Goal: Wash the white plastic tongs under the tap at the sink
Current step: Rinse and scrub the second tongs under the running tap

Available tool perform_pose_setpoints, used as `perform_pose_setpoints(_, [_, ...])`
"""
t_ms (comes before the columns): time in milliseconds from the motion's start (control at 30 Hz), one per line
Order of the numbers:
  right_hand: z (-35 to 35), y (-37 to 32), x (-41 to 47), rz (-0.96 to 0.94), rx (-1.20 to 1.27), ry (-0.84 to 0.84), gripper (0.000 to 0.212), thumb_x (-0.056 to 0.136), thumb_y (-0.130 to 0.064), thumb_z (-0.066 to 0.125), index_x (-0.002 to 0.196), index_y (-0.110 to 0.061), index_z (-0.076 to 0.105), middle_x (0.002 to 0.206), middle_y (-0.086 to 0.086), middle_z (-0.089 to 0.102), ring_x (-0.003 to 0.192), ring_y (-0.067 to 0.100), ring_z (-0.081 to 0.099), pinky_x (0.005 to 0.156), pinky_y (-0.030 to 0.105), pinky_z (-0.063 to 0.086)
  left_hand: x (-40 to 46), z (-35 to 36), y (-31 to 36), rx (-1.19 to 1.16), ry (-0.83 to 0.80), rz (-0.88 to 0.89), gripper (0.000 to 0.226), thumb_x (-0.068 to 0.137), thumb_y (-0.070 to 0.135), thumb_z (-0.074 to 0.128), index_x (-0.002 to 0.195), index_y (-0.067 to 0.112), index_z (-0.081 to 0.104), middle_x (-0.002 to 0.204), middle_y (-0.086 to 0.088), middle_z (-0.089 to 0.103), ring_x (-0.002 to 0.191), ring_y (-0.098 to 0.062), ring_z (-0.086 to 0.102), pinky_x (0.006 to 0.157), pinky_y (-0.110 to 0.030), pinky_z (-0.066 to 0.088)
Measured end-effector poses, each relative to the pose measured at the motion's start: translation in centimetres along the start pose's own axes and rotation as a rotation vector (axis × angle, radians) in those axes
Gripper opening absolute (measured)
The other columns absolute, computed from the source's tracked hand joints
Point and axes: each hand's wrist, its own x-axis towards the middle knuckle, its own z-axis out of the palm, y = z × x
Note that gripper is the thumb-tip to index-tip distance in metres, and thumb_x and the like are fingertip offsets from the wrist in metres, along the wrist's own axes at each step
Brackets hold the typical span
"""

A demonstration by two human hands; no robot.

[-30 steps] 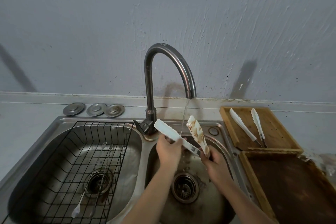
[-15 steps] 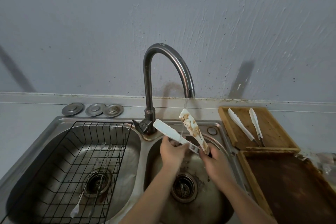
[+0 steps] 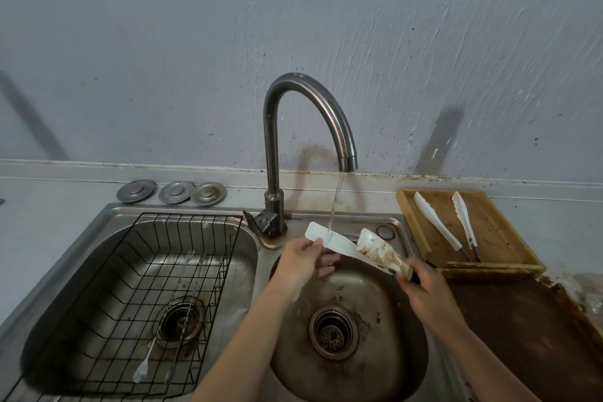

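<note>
White plastic tongs (image 3: 362, 248) smeared with brown sauce are held over the right sink basin (image 3: 385, 365), spread in a V. My right hand (image 3: 421, 287) grips their hinge end at the right. My left hand (image 3: 303, 258) pinches the left arm near its tip. Water runs from the curved metal tap (image 3: 326, 114) and lands on that left arm. The right arm carries most of the brown stains.
A black wire rack (image 3: 137, 290) with thin metal utensils fills the left basin. Three metal drain covers (image 3: 173, 192) lie behind it. A small wooden tray (image 3: 496, 232) at right holds another pair of white tongs (image 3: 440, 222); a larger dark tray (image 3: 528, 330) sits in front.
The tongs have tilted lower and shifted, so the stream now hits the left arm instead of passing between the arms. My right hand has moved right with the hinge end.
</note>
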Motion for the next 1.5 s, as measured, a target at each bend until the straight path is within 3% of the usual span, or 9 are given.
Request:
perform_pose_setpoints(200, [-0.1, 0.9, -0.3, -0.041, -0.107, 0.009, 0.026, 0.087, 0.002, 0.054, 0.097, -0.022, 0.06, 0.099, -0.011, 0.058, 0.096, 0.005, 0.055, 0.075, 0.012, 0.041, -0.3, 0.8, -0.4, 0.048, 0.111, 0.037, 0.02, 0.083, -0.008, 0.059, 0.07, 0.006, 0.064, 0.052, -0.002, 0.069, 0.05, -0.012, 0.066, 0.056, -0.021, 0.057])
perform_pose_setpoints(333, [0.2, 1.5, 0.0, -0.139, -0.204, 0.017, 0.055, 0.083, 0.004, 0.06, 0.076, -0.051, 0.054, 0.109, -0.005, 0.058, 0.107, 0.013, 0.053, 0.09, 0.032, 0.044, -0.5, 0.5, -0.4, 0.08, 0.169, 0.069, 0.023, 0.063, -0.014, 0.065, 0.061, 0.009, 0.063, 0.062, -0.01, 0.064, 0.07, -0.028, 0.06, 0.075, -0.044, 0.052])
perform_pose_setpoints(433, [0.1, 1.4, 0.1, -0.219, -0.317, 0.007, 0.046, 0.081, 0.002, 0.061, 0.072, -0.042, 0.05, 0.108, -0.007, 0.06, 0.111, 0.013, 0.054, 0.093, 0.04, 0.047, -0.6, 0.3, 0.1, 0.048, 0.186, 0.022, 0.021, 0.05, -0.01, 0.065, 0.058, 0.01, 0.064, 0.068, -0.014, 0.062, 0.076, -0.029, 0.06, 0.081, -0.047, 0.051])
perform_pose_setpoints(600, [0.0, 1.5, 0.5, -0.25, -0.385, 0.005, 0.021, 0.081, 0.004, 0.059, 0.079, -0.017, 0.057, 0.09, -0.022, 0.05, 0.096, 0.002, 0.051, 0.092, 0.038, 0.047, -0.3, -0.3, 0.8, -0.019, 0.064, -0.089, 0.019, 0.081, -0.019, 0.043, 0.081, -0.008, 0.057, 0.075, -0.022, 0.065, 0.07, -0.03, 0.065, 0.055, -0.023, 0.058])
perform_pose_setpoints(767, [0.1, 0.6, 0.3, -0.293, -0.386, 0.021, 0.013, 0.079, 0.008, 0.058, 0.076, -0.005, 0.056, 0.076, -0.002, 0.055, 0.079, 0.012, 0.052, 0.069, 0.037, 0.048, -0.5, -0.5, 1.3, 0.038, -0.034, -0.03, 0.035, 0.081, -0.018, 0.038, 0.101, -0.002, 0.062, 0.085, -0.022, 0.067, 0.065, -0.028, 0.063, 0.059, -0.031, 0.052])
perform_pose_setpoints(1067, [0.4, 0.5, 0.1, -0.282, -0.416, 0.02, 0.025, 0.08, 0.0, 0.062, 0.066, -0.016, 0.05, 0.076, -0.005, 0.052, 0.079, 0.009, 0.049, 0.069, 0.031, 0.046, -0.4, -0.5, 0.9, 0.114, -0.021, 0.107, 0.036, 0.079, -0.024, 0.049, 0.071, 0.011, 0.053, 0.098, -0.014, 0.057, 0.094, -0.028, 0.06, 0.058, -0.016, 0.056])
perform_pose_setpoints(1300, [0.7, 0.2, 0.4, -0.239, -0.419, 0.034, 0.023, 0.081, -0.002, 0.061, 0.066, -0.016, 0.05, 0.075, -0.004, 0.053, 0.074, 0.009, 0.051, 0.065, 0.024, 0.044, 0.1, -1.2, 0.0, 0.271, 0.043, 0.24, 0.028, 0.079, 0.002, 0.07, 0.074, 0.017, 0.047, 0.078, -0.006, 0.059, 0.077, -0.023, 0.06, 0.074, -0.042, 0.054])
perform_pose_setpoints(1433, [0.4, 0.5, 0.6, -0.152, -0.375, 0.056, 0.024, 0.08, 0.002, 0.061, 0.068, -0.017, 0.053, 0.076, -0.001, 0.056, 0.073, 0.011, 0.055, 0.064, 0.027, 0.047, 0.1, -1.0, 0.0, 0.459, 0.035, 0.279, 0.014, 0.083, 0.014, 0.069, 0.075, 0.02, 0.059, 0.052, 0.006, 0.059, 0.041, -0.003, 0.053, 0.048, -0.024, 0.047])
perform_pose_setpoints(1500, [0.1, 0.4, 0.7, -0.127, -0.41, 0.039, 0.017, 0.081, 0.001, 0.06, 0.073, -0.013, 0.056, 0.077, -0.003, 0.056, 0.074, 0.01, 0.054, 0.064, 0.024, 0.045, 0.1, -1.1, -0.2, 0.494, -0.017, 0.23, 0.012, 0.085, 0.015, 0.066, 0.074, 0.019, 0.067, 0.051, 0.007, 0.061, 0.043, -0.003, 0.053, 0.053, -0.023, 0.046])
